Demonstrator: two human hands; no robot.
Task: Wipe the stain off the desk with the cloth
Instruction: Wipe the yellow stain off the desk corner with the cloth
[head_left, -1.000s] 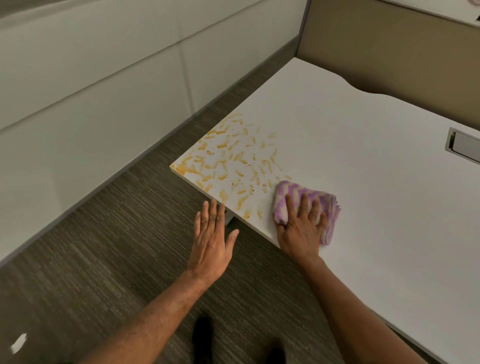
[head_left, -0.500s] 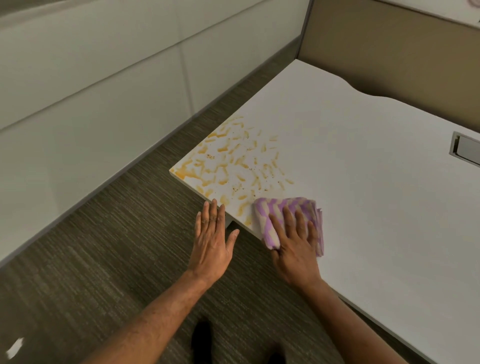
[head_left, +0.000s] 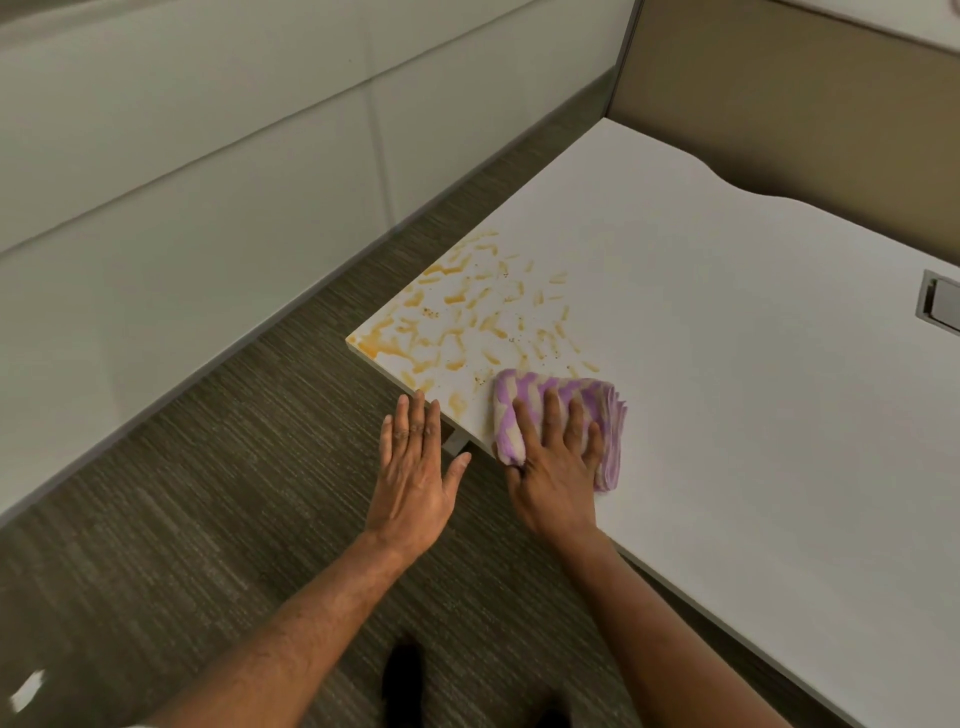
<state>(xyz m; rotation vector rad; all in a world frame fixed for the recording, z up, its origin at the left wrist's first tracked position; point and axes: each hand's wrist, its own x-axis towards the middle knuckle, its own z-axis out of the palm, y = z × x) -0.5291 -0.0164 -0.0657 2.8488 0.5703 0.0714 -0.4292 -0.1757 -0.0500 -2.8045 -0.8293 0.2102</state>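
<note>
— Where are the hands?
— My left hand (head_left: 415, 467) is hovering flat and empty at the worktop's (head_left: 727, 364) near edge. My right hand (head_left: 556, 467) is pressing straight-fingered on the cloth (head_left: 524, 387).
— What's changing?
— The cloth is sliding left into the stain's (head_left: 457, 322) near corner, though most streaks are lying unwiped beyond.

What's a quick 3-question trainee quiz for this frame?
1. True or false: the cloth covers the whole stain.
2. The left hand is: A) on the cloth; B) open, beside the edge of the desk, not on its top; C) on the stain.
3. Which hand presses the cloth?
Key: 1 false; 2 B; 3 the right hand.
</note>
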